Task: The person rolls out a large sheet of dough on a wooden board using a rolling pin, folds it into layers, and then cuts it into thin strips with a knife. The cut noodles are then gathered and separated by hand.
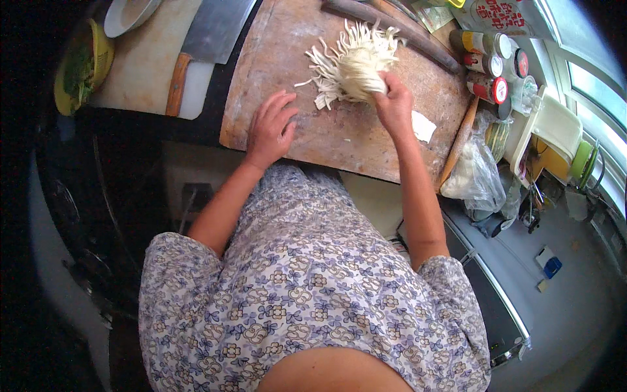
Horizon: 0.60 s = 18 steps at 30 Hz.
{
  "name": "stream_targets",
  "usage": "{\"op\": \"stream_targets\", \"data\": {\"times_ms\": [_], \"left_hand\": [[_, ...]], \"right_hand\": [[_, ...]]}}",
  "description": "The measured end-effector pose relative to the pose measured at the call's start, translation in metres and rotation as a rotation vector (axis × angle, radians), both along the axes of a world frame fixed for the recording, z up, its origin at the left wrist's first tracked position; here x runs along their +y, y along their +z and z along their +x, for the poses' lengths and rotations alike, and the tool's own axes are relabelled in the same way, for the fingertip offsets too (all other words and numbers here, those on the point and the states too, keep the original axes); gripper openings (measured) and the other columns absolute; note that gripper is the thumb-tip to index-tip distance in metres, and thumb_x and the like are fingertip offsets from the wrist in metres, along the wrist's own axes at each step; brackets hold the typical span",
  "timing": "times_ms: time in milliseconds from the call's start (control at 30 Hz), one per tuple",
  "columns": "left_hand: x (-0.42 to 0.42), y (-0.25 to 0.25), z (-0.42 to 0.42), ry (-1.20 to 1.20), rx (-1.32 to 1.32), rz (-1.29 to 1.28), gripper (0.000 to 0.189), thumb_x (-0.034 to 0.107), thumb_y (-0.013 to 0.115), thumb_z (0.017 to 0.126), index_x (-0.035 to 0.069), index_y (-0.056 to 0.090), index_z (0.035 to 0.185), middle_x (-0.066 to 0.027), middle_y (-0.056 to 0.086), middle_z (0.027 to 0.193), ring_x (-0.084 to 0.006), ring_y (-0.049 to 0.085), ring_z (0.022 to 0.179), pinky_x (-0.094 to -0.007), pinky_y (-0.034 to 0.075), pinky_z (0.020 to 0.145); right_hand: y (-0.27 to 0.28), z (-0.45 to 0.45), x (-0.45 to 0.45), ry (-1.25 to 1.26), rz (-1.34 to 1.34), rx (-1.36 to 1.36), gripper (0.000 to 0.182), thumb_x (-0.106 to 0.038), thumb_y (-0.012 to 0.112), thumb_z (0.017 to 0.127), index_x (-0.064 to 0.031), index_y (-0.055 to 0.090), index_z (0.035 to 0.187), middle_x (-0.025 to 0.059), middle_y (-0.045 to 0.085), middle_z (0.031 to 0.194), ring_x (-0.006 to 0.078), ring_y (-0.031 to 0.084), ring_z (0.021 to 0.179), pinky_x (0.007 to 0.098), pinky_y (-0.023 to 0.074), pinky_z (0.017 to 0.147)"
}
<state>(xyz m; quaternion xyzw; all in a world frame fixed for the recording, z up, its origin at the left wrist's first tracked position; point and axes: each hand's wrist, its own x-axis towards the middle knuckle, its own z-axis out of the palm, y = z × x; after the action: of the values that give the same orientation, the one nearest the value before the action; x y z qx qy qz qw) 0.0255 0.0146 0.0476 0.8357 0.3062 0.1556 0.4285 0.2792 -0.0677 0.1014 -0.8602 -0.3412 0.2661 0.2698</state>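
Note:
A bunch of cut raw noodles [360,63] is gripped at its near end by my right hand [397,100]. The loose strands fan out over a floured wooden board [313,132]. Just right of that wrist lies a small flat piece of white dough [423,127], partly hidden by the arm. My left hand [272,127] hovers at or rests on the board's near left edge, and I cannot tell which. Its fingers are a little apart and hold nothing. Some distance separates it from the noodles.
A cleaver [208,36] lies on a white cutting board [142,63] to the left, near a yellow basket of greens [93,68] and a white bowl [130,14]. A thick rolling pin [392,29] spans the far edge. Jars [482,63], a thinner rolling pin [460,139] and a plastic bag [475,171] line the right.

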Motion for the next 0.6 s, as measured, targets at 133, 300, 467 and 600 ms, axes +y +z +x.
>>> {"op": "stream_targets", "data": {"times_ms": [133, 300, 467, 600], "left_hand": [[0.000, 0.000, 0.002, 0.032, 0.028, -0.014, 0.029, 0.003, 0.066, 0.072, 0.007, 0.062, 0.100, -0.0079, 0.056, 0.127, -0.0292, 0.047, 0.125, -0.0417, 0.039, 0.101], [0.005, 0.013, 0.015, 0.174, -0.054, -0.069, 0.021, 0.004, 0.063, 0.080, 0.005, 0.063, 0.100, -0.0093, 0.062, 0.114, -0.0265, 0.057, 0.107, -0.0375, 0.045, 0.092], [-0.002, 0.050, 0.043, 0.513, -0.207, -1.118, 0.022, 0.019, 0.050, 0.096, 0.002, 0.062, 0.103, -0.0095, 0.065, 0.100, -0.0155, 0.062, 0.081, -0.0287, 0.050, 0.075], [-0.005, 0.064, 0.055, 0.373, -0.223, -1.480, 0.043, 0.038, 0.039, 0.101, 0.001, 0.056, 0.115, -0.0126, 0.066, 0.100, -0.0204, 0.065, 0.090, -0.0305, 0.051, 0.079]], "right_hand": [[-0.008, 0.004, -0.006, -0.180, 0.025, 0.155, 0.029, -0.001, 0.056, 0.082, 0.0033, 0.059, 0.111, 0.0081, 0.065, 0.103, 0.0162, 0.061, 0.093, 0.0280, 0.0465, 0.085], [0.053, -0.004, 0.024, -0.303, 0.372, 0.371, 0.030, 0.000, 0.059, 0.081, 0.0028, 0.059, 0.111, 0.0077, 0.064, 0.104, 0.0139, 0.059, 0.095, 0.0260, 0.0460, 0.086], [0.116, -0.014, 0.049, -0.349, 0.693, 0.651, 0.042, 0.001, 0.054, 0.083, 0.0045, 0.049, 0.124, 0.0135, 0.060, 0.117, 0.0214, 0.059, 0.108, 0.0350, 0.0461, 0.095], [0.137, -0.019, 0.052, -0.395, 0.835, 0.911, 0.046, -0.004, 0.049, 0.085, 0.0037, 0.043, 0.130, 0.0167, 0.056, 0.123, 0.0269, 0.057, 0.113, 0.0407, 0.0457, 0.098]]}}
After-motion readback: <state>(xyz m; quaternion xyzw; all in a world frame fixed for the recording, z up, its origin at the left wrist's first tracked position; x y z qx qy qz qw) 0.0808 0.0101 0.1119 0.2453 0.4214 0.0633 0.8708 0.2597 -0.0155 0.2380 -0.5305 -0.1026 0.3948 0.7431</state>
